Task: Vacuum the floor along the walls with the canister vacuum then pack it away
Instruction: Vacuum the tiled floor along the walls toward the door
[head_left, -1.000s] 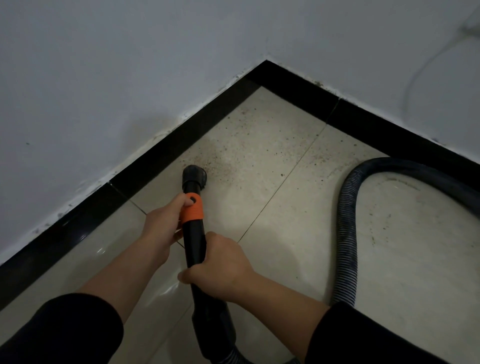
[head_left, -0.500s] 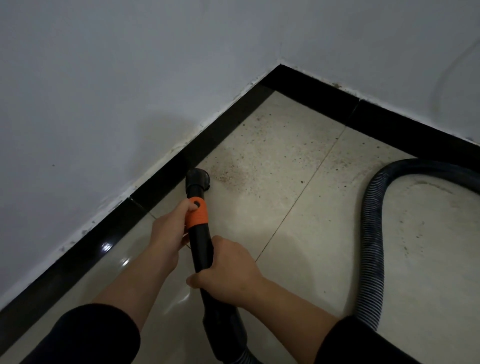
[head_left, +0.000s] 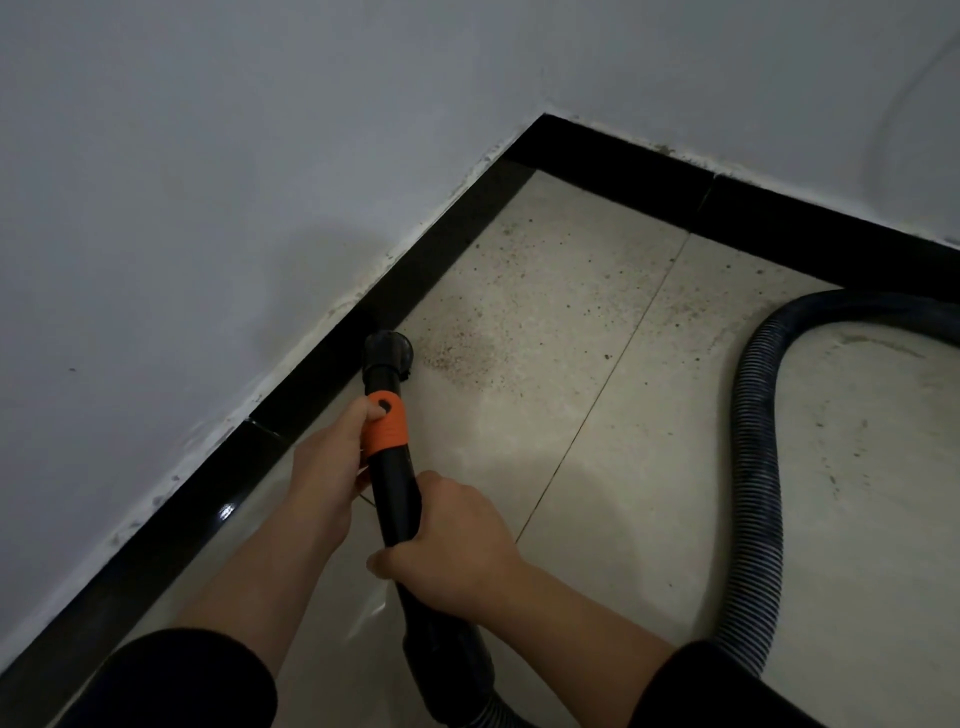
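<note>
Both hands hold a black vacuum wand (head_left: 396, 499) with an orange collar (head_left: 385, 428). My left hand (head_left: 324, 473) grips it at the collar, thumb on top. My right hand (head_left: 449, 540) is curled round the wand lower down. The wand's round black nozzle (head_left: 388, 354) sits on the tile floor (head_left: 649, 493) right against the black skirting (head_left: 311, 384) of the left wall. A patch of dark specks (head_left: 457, 353) lies just right of the nozzle. The ribbed dark hose (head_left: 758, 467) loops across the floor at the right. The canister is out of view.
Two pale walls (head_left: 208, 182) meet in a corner at the upper middle, with black skirting (head_left: 779, 208) along both. More scattered dirt specks lie on the tiles toward the corner. A thin cable (head_left: 893, 98) runs on the right wall.
The nozzle has moved left from the open tile to touch the left wall's skirting. Both hands kept their grip, and the view shifted a little left.
</note>
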